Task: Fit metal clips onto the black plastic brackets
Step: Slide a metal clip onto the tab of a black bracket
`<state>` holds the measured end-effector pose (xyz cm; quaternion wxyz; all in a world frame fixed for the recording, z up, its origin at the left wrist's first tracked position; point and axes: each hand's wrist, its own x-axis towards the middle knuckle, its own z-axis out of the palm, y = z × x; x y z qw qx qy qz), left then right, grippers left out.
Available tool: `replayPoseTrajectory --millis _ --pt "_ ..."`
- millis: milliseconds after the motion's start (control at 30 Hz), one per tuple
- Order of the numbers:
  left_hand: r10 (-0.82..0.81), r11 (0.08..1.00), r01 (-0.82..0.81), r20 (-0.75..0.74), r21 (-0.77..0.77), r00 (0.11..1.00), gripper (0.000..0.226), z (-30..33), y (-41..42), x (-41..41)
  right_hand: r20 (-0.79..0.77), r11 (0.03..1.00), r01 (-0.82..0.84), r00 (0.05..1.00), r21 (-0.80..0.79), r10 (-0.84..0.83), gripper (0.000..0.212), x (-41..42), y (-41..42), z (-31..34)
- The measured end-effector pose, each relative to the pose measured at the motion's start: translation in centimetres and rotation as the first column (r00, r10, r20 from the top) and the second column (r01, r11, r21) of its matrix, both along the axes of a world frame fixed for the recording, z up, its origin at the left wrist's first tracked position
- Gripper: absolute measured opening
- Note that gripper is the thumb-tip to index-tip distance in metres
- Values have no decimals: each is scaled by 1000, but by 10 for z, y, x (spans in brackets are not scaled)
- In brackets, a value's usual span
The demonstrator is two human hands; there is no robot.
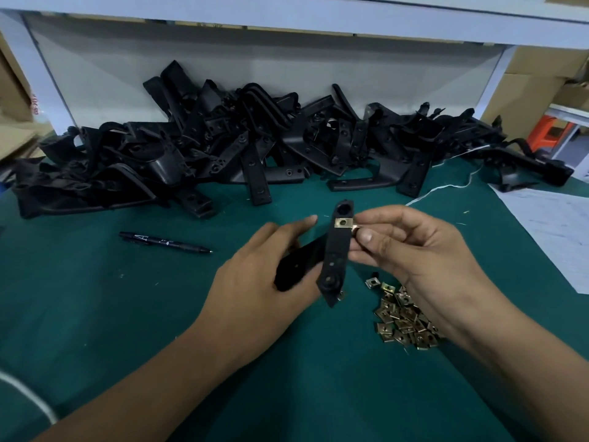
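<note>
A: Where's the part?
B: Black bracket (pixel 334 253) held above the green bench (pixel 127 314), centre of view, long arm roughly upright. Left hand (pixel 255 282) curled round its lower wing. One metal clip (pixel 343 223) sits on the arm's upper end, just under the top hole.
A: Right hand?
B: Right hand (pixel 411 247) pinches the clip's right edge, thumb and fingertips closed on it.
A: Around it?
B: Loose clip pile (pixel 404 317) on the bench, near right, partly hidden under the right wrist. Black pen (pixel 164 242) lying flat to the left, well apart from the hands. Big heap of brackets (pixel 255 148) along the far edge, against the white panel (pixel 287 71). White string (pixel 446 186) runs out from the heap on the right. Paper sheet (pixel 551 231) at the right edge.
A: Room to move?
B: Open green surface between heap and hands, and on the near left. Clip pile crowds the right wrist.
A: Any writing?
B: Pen barrel has a white mark like an "A"; remaining print too small to read.
</note>
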<state>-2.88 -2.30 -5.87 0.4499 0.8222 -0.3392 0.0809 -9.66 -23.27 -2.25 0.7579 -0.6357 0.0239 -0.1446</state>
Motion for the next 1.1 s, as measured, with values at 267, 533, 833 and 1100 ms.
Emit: replayPoseTrajectory --millis 267,533,833,1100 --pt "189 982 -190 112 -10 976 54 -3 2 6 -45 998 -19 999 65 22 23 -2 6 2" --pt "227 973 -231 126 17 966 57 -4 2 8 -43 995 -97 994 -3 97 29 -3 13 0" --pt "197 976 -209 173 56 965 57 -7 1 9 -24 996 -62 998 -71 61 28 -5 13 4" --pt "158 984 -170 188 52 969 57 -6 1 8 4 982 -110 994 -150 112 24 -7 8 6"
